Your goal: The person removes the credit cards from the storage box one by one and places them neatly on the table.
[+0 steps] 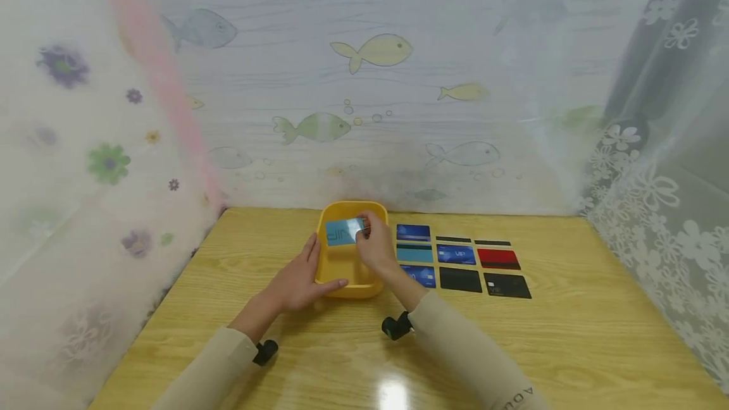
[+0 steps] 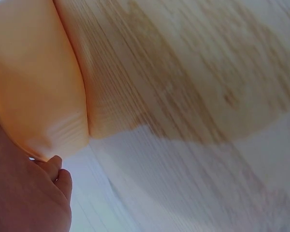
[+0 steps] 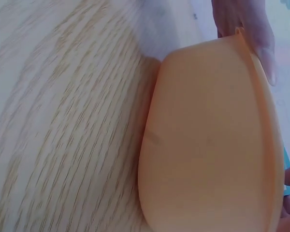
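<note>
A light blue card (image 1: 340, 233) with dark lettering is pinched between the thumb and fingers of my right hand (image 1: 377, 242), over the inside of a yellow plastic container (image 1: 321, 264). My left hand (image 1: 296, 280) holds the container at its near left corner, thumb over the near rim and fingers along the left wall. In the left wrist view, fingertips (image 2: 58, 169) curl near the container's rim. The right wrist view shows the container's outer wall (image 3: 203, 140) and a sliver of the card (image 3: 287, 158) past the rim.
Right of the container, bank-style cards lie in rows: blue cards (image 1: 413, 233), a blue VIP card (image 1: 456, 254), a red card (image 1: 498, 259) and black cards (image 1: 508, 285). Two dark strips (image 1: 453, 239) lie at the back. A fish-patterned curtain (image 1: 364, 163) borders the wooden table (image 1: 569, 347).
</note>
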### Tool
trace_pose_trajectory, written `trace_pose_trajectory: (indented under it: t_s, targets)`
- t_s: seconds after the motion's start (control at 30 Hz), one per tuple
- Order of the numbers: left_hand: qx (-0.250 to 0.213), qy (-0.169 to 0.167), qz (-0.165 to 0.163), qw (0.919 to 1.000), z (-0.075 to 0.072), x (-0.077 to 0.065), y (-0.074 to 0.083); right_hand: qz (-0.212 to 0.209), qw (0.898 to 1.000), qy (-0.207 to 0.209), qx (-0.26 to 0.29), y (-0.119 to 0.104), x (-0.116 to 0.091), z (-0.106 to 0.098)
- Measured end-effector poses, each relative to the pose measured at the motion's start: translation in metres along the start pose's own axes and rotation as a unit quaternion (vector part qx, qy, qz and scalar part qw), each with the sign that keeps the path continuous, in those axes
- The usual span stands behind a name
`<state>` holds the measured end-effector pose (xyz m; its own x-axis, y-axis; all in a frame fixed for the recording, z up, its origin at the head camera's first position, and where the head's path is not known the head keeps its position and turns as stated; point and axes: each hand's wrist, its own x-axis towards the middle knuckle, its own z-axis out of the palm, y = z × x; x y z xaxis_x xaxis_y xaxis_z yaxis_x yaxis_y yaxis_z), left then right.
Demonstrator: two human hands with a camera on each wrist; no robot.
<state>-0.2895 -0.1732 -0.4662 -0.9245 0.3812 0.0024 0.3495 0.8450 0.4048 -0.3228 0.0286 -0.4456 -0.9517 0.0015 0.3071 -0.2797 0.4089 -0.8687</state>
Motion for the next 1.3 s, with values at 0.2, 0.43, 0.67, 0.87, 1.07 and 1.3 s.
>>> trace_pose_trajectory:
  t_s: [0.2,0.43,0.67,0.87,1.07,1.3]
  targets:
    - [-0.001,0.0,-0.007,1.0,-0.001,0.0,-0.003,-0.011,1.0,-0.011,0.005,0.001,-0.004,-0.011]
    - [-0.004,-0.005,-0.011,0.9999,-0.001,0.0,-0.003,-0.018,1.0,-0.018,-0.002,0.003,-0.01,-0.027]
    - [-0.008,-0.003,-0.009,0.9999,-0.002,-0.001,-0.002,0.011,0.999,-0.027,0.017,0.008,-0.012,-0.04]
    - [-0.007,-0.002,-0.01,0.9999,-0.001,-0.002,0.0,0.031,0.999,-0.034,0.021,0.012,-0.012,-0.045]
    - [-0.012,0.002,-0.006,0.9999,0.001,-0.002,0.0,0.039,0.999,-0.03,0.025,0.011,-0.014,-0.051]
    - [-0.012,-0.007,-0.012,0.9998,0.0,-0.001,0.0,0.049,0.998,-0.029,0.031,0.01,-0.016,-0.061]
